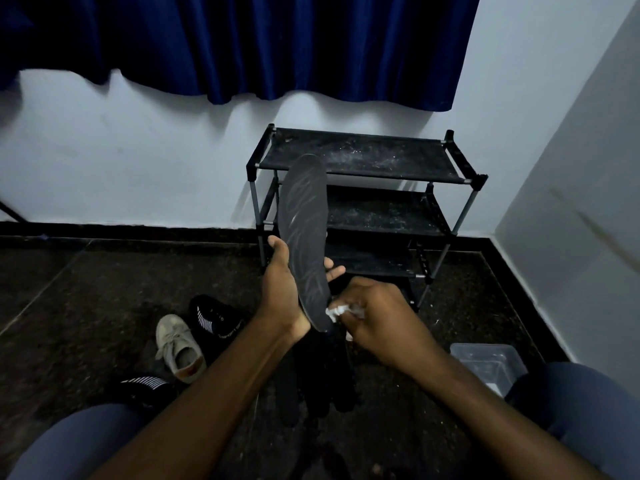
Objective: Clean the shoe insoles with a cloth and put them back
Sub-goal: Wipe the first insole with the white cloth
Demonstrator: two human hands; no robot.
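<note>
Dark floor (86, 289), rack (360, 188) at twelve o'clock; left hand (280, 282) grips insole (304, 237) upright, right hand (377, 317) pinches cloth (337, 310) against its lower edge.

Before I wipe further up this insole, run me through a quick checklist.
1. Insole held steady: ok, the left hand grips its lower half.
2. Cloth in hand: ok, the right hand pinches it at the insole's lower end.
3. Surface clean: not ok, pale streaks run along it.
4. Cloth damp enough: cannot tell.
5. Matching shoe close by: cannot tell which; a black sneaker and a beige sneaker lie to the left of the hands.
</note>
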